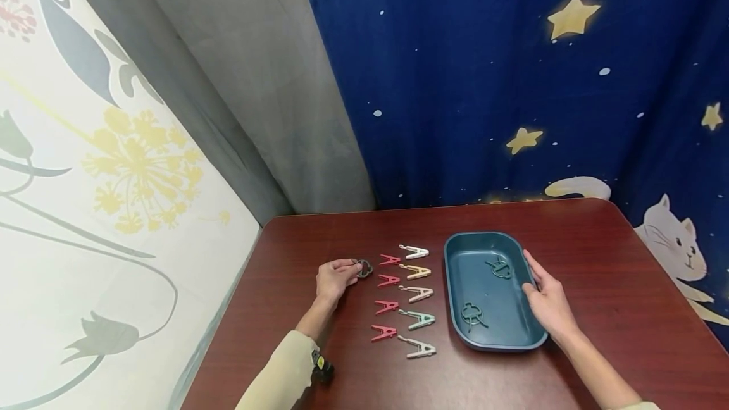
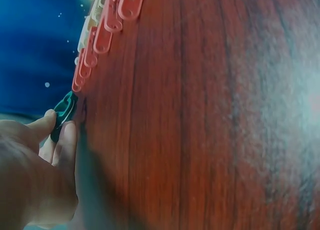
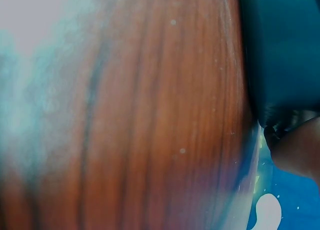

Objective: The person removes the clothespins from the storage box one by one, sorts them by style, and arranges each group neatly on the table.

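Note:
My left hand [image 1: 335, 279] pinches a dark green plastic clip [image 1: 364, 269] between thumb and fingers, just above the table left of the clothespins; the left wrist view shows the same clip [image 2: 65, 109] at the fingertips. My right hand [image 1: 548, 302] grips the right rim of a blue tray [image 1: 477, 347], thumb over the edge and fingers along the outside. Inside the tray lie two dark green clips, one clip [image 1: 501, 268] towards the back and another clip [image 1: 472, 315] near the front left. The right wrist view catches only the tray's outer side [image 3: 285, 54] and part of a finger.
Between hand and tray run two columns of clothespins: small red clothespins [image 1: 386, 306] on the left, larger pale ones such as a mint clothespin [image 1: 420, 319] on the right. They lie on a reddish-brown table [image 1: 615, 258]. Curtains [image 1: 455, 81] hang behind; a patterned panel [image 1: 142, 258] borders the left.

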A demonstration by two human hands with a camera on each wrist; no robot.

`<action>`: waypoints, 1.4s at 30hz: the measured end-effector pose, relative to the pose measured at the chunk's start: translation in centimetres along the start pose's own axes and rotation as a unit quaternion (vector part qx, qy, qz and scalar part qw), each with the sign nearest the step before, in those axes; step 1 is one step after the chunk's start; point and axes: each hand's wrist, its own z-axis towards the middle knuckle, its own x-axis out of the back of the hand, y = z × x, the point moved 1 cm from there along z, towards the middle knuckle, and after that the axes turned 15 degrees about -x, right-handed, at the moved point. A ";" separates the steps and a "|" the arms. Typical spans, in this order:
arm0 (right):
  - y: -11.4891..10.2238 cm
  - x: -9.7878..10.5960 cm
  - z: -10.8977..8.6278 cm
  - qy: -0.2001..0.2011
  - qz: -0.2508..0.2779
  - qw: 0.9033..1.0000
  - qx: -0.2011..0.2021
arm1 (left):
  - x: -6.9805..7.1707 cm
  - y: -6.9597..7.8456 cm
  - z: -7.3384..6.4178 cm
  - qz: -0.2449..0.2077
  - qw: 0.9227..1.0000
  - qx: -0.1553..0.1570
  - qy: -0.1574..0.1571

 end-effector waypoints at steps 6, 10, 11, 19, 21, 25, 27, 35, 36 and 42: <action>0.0 -0.1 0.0 0.002 -0.003 1.000 0.001 | 0.0 -0.7 0.0 0.014 1.000 -0.001 0.003; 0.0 0.0 0.0 0.000 -0.001 1.000 0.002 | -0.3 -0.8 0.0 0.039 0.999 -0.017 0.005; 0.0 0.0 0.0 -0.001 0.000 1.000 0.002 | -0.4 -0.6 -0.1 0.053 0.998 -0.024 0.005; 0.0 0.1 0.0 -0.003 0.000 1.000 -0.001 | -1.2 0.1 -0.2 0.224 0.970 -0.088 0.018; -0.1 0.1 0.0 -0.003 0.000 1.000 -0.002 | -1.3 0.0 -0.3 0.243 0.964 -0.103 0.024; 0.0 0.0 0.0 -0.001 0.003 1.000 0.000 | -1.6 -0.3 -0.4 0.260 0.958 -0.121 0.030; 0.0 0.0 0.0 -0.001 0.004 1.000 0.002 | -1.7 -0.4 -0.5 0.270 0.954 -0.129 0.034; 0.0 0.0 0.0 -0.006 0.008 1.000 0.004 | -2.0 -0.7 -0.7 0.308 0.937 -0.159 0.039; 0.0 0.0 0.0 -0.006 0.008 1.000 0.003 | -2.1 -0.7 -0.6 0.309 0.937 -0.159 0.038; 0.0 0.0 0.0 -0.004 0.007 1.000 0.002 | -2.0 -0.7 -0.4 0.304 0.939 -0.156 0.042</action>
